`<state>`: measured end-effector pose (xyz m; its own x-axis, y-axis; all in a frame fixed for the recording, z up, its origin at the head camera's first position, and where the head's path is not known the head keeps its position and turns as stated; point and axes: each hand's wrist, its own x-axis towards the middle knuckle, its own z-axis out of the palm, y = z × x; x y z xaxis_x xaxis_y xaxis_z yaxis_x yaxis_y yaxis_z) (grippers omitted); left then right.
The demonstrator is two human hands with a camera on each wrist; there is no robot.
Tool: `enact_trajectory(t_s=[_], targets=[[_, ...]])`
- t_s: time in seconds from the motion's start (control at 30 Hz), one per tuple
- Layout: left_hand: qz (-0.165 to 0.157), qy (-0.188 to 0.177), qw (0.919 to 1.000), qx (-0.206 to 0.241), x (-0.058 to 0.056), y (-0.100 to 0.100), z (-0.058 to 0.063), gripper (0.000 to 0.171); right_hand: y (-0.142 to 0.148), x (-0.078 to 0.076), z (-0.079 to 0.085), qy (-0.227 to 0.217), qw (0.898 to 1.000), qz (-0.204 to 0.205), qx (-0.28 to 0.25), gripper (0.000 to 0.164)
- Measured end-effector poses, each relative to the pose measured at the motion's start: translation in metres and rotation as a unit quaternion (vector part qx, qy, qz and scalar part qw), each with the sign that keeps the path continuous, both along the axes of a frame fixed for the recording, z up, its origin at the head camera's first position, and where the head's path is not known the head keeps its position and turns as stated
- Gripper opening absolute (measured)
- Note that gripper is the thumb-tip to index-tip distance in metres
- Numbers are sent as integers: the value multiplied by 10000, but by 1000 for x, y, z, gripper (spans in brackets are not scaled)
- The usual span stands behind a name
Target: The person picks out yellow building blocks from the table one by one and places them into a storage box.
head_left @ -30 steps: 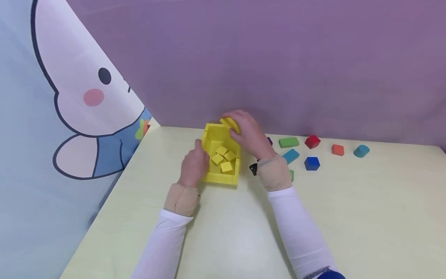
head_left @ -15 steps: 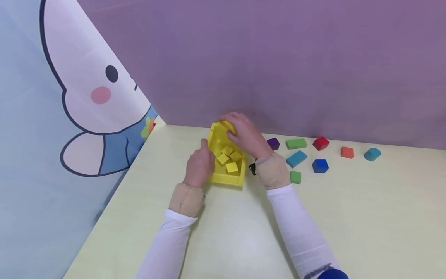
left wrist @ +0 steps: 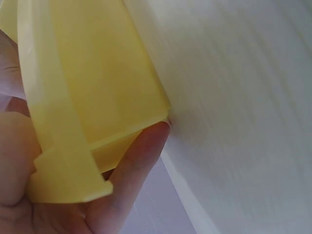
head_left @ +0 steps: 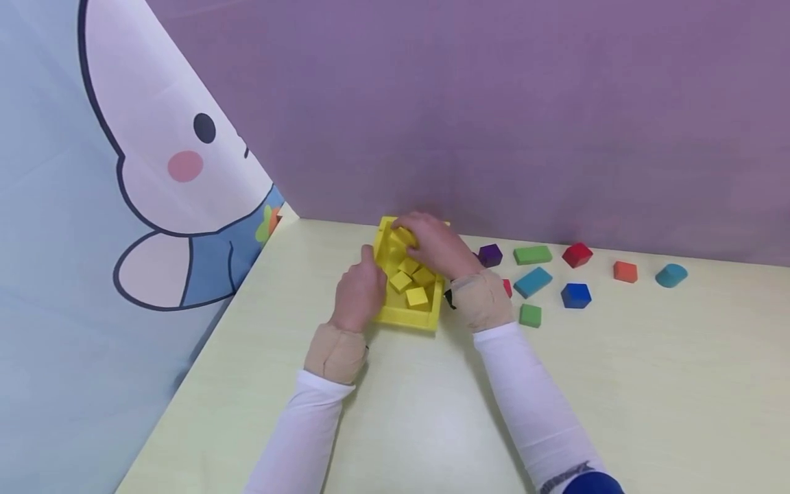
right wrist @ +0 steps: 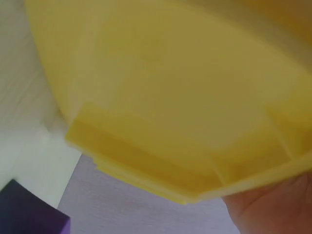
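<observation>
A yellow open-topped box [head_left: 407,318] stands on the table near the purple backdrop. Several small yellow cubes [head_left: 417,297] lie inside it. My left hand [head_left: 360,293] grips the box's left wall; in the left wrist view a finger [left wrist: 139,170] reaches under the yellow plastic. At the box's far end, my right hand [head_left: 435,245] pinches a yellow block [head_left: 404,237] with a rounded edge, low within the walls. Whether that block touches the bottom is hidden. The box wall [right wrist: 165,97] fills most of the right wrist view, with part of a hand at its lower right.
Right of the box lie loose blocks: purple [head_left: 490,255], green [head_left: 533,255], red [head_left: 577,255], orange [head_left: 625,272], blue [head_left: 577,296] and a teal cylinder [head_left: 671,276]. My right wrist partly covers another red block [head_left: 507,287]. The purple backdrop [head_left: 469,116] rises behind the table.
My right hand has lowered the rounded yellow block from above the box's far rim down into it. The left hand keeps its hold on the wall. The head view has shifted slightly left.
</observation>
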<state>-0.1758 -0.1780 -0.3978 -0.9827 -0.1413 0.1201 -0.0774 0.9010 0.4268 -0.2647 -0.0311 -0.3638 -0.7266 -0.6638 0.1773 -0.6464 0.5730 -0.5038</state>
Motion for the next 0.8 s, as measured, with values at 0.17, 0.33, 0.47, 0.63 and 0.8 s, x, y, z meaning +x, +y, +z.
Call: enact_trajectory(t_s=[0.17,0.33,0.47,0.63,0.8], targets=[[-41,-5,10000,-50,1,3,2,36,0,-2,-4,42,9989,42,463,47],[-17,-76,9999,-78,2,5,2,36,-1,0,-7,57,9976,19,685,45],[-16,-111,9999,-74,2,5,2,36,-2,1,-9,-13,9964,-60,846,43],[1,19,9999,-100,3,2,1,33,-5,1,-8,-160,9941,-166,1062,38],[-75,130,9998,-103,1,0,1,32,-7,-1,-9,-172,9941,-168,1056,36]])
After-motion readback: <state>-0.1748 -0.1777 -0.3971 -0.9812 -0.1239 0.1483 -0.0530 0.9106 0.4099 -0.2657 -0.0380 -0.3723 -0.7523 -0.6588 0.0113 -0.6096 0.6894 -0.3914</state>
